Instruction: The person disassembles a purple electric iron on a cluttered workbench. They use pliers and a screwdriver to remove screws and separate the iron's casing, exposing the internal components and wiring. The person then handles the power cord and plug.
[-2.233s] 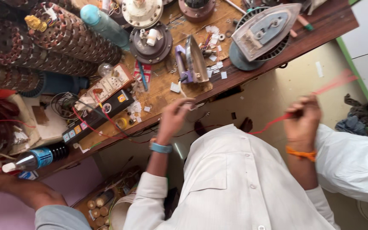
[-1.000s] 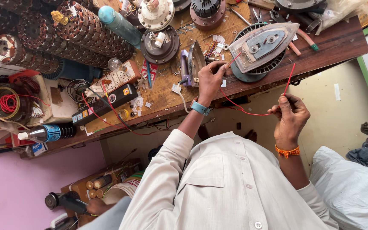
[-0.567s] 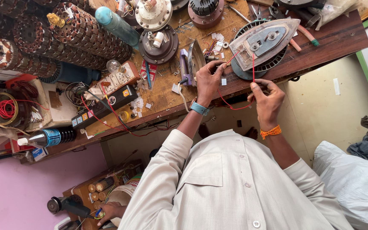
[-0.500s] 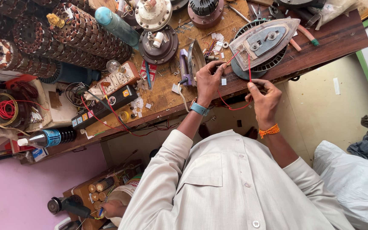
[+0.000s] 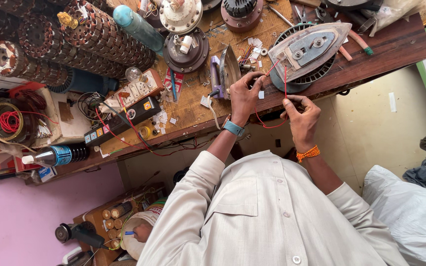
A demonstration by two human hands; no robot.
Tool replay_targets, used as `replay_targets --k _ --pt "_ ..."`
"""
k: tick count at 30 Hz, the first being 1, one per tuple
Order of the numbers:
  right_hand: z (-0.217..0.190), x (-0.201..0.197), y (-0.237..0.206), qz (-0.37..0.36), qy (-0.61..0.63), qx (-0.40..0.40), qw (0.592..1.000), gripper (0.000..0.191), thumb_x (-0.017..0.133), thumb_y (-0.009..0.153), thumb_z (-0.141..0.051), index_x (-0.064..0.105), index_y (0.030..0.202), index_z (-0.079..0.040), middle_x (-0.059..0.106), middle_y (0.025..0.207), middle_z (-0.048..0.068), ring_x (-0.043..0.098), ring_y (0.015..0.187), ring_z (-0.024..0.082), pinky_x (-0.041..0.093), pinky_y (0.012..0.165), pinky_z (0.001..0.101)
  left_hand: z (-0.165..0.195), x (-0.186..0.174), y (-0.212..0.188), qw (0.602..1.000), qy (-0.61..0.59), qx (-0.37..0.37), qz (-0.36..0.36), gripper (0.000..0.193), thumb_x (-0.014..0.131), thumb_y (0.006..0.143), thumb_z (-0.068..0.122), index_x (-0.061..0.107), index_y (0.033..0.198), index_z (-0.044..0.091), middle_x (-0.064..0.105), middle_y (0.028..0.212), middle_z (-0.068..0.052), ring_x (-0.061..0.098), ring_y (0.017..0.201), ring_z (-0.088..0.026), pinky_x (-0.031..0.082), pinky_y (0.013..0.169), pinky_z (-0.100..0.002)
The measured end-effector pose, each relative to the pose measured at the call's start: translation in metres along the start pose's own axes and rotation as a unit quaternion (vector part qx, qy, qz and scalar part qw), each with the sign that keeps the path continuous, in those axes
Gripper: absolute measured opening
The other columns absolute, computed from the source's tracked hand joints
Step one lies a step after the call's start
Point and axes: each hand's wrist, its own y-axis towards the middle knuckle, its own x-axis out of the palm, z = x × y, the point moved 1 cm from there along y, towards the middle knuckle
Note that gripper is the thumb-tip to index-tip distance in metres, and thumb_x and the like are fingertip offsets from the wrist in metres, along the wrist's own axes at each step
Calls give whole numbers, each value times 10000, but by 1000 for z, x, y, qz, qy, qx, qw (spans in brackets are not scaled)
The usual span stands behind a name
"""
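- Pinched between my two hands is the red wire (image 5: 271,123); my right hand (image 5: 301,117) grips one end by the fingertips, my left hand (image 5: 245,96) closes on the other end at the bench edge; a moment ago my hands were far apart and the wire stretched, now they are near, so the wire hangs in a slack loop.
- Wooden bench (image 5: 385,49) carries everything; the upturned iron (image 5: 307,48) lies just beside my hands, and the wire rises to its soleplate, so I judge the connecting work is now beginning.
- Stacked motor windings (image 5: 94,39) stand well apart at the left.
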Motion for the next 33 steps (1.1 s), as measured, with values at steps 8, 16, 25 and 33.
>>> replay_targets --k 8,16,25,33 --pt "-1 -1 1 1 5 2 1000 197 740 976 -105 710 1073 64 716 880 62 640 645 89 513 601 221 8 2 -2 1000 -5 6 9 211 720 968 209 755 1100 48 789 865 -69 771 761 -109 609 658 -259" --pt "1 -2 0 -6 10 9 1000 212 742 971 -113 709 1084 63 721 890 65 647 652 93 526 610 224 12 2 -6 998 62 24 10 216 711 970 229 758 1102 64 789 853 -75 766 745 -114 594 637 -265" --pt "3 -3 4 -6 22 14 1000 218 745 971 -118 709 1088 62 713 862 62 644 646 94 522 605 225 10 1 -9 994 88 56 15 209 708 968 233 752 1098 75 773 843 -65 739 709 -122 578 628 -286" --pt "4 0 5 -9 24 16 1000 216 749 969 -117 709 1083 61 699 821 59 643 639 96 522 595 230 15 -5 -8 997 65 40 16 189 706 976 221 747 1094 79 776 813 -64 763 727 -116 590 631 -271"
